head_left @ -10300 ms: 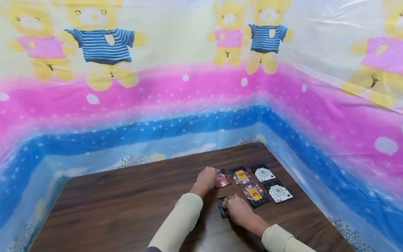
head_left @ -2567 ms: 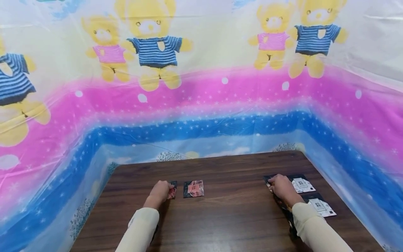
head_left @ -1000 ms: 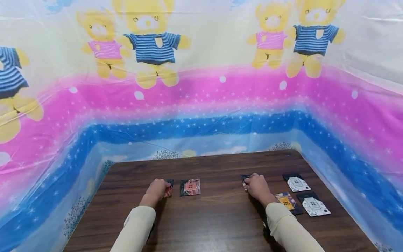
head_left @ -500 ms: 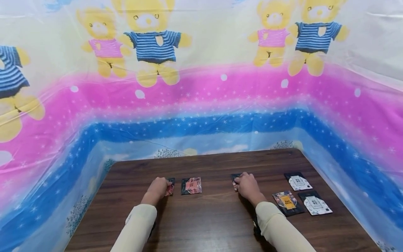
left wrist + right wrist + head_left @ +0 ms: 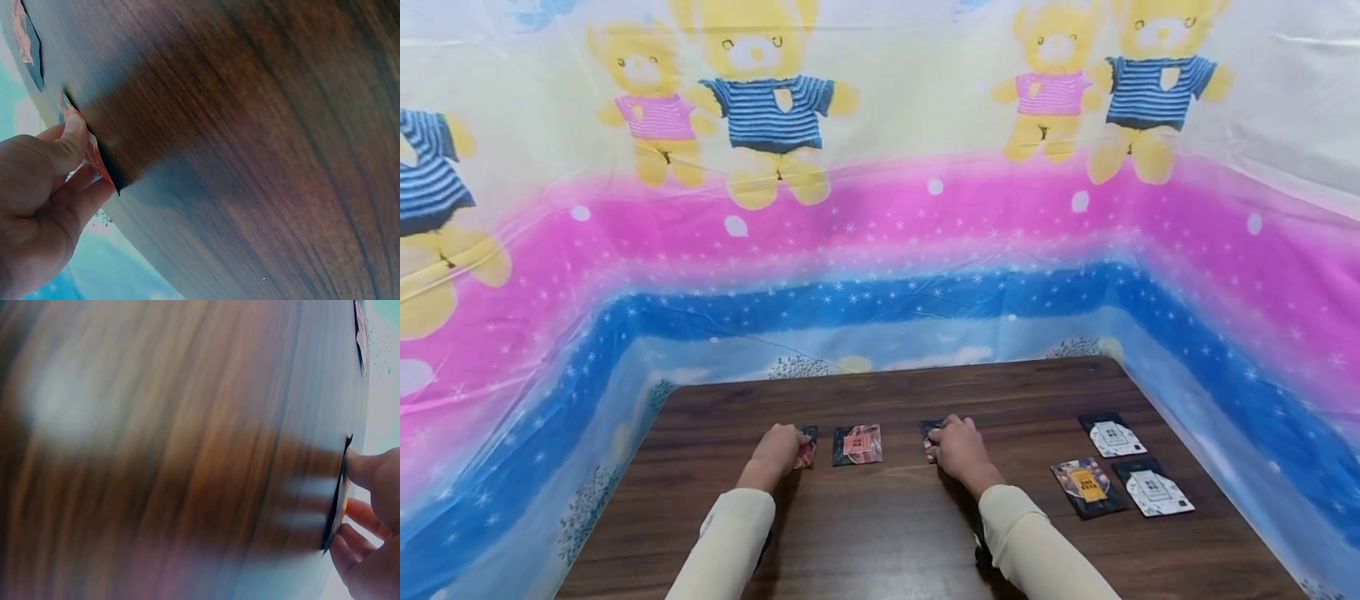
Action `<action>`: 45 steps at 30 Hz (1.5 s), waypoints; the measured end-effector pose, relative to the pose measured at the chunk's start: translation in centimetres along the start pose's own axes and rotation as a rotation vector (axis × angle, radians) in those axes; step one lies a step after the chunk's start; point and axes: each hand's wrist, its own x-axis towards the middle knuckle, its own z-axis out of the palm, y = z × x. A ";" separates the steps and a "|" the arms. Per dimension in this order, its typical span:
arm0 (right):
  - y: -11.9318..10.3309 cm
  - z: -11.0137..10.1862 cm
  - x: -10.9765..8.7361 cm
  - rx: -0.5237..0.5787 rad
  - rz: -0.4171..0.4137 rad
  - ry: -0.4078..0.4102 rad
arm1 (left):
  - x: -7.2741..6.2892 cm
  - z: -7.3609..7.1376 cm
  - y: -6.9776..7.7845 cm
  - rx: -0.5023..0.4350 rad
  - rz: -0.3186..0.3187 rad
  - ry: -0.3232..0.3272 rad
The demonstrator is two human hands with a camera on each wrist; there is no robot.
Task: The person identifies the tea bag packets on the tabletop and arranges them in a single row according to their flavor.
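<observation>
My left hand [image 5: 775,456] grips a small flat red-and-black packet [image 5: 807,447] at the left of the table, its thumb on the printed face in the left wrist view. Just right of it lies a second red-and-black packet [image 5: 857,445], face up and untouched. Near the middle, my right hand [image 5: 964,452] holds another dark packet [image 5: 928,432] by its edges, thumb on one side and fingers on the other in the right wrist view [image 5: 340,494]. The hand covers most of that packet's front in the head view.
At the right of the brown wooden table [image 5: 880,533] lie a black packet with an orange label [image 5: 1088,485] and two white-fronted packets [image 5: 1114,436], one nearer than the other. A printed bear curtain [image 5: 880,208] hangs behind the table's back edge.
My right hand has brought the held packet leftward from the right-hand group, toward the red ones. Earlier, both red packets moved from the right to the left side. My left hand has lately stayed put.
</observation>
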 end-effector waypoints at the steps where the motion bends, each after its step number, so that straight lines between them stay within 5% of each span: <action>1: -0.2 0.1 0.1 0.009 0.003 -0.004 | 0.0 0.0 0.0 -0.017 -0.006 -0.001; 11: -2.2 0.5 0.8 0.069 0.016 0.002 | 0.1 -0.4 0.1 0.131 0.025 0.006; 17: -2.9 1.1 1.2 0.099 0.027 -0.001 | 0.0 -0.4 0.3 0.115 0.022 0.005; 23: -3.5 1.4 1.2 0.121 0.054 -0.010 | -0.1 -0.1 0.2 -0.004 -0.014 -0.012; 28: -3.9 1.8 1.4 0.122 0.057 -0.019 | -0.1 0.0 0.1 0.070 0.011 -0.005; 45: -3.9 1.8 1.8 0.133 -0.016 0.013 | 0.1 -0.1 -0.2 0.086 0.018 0.005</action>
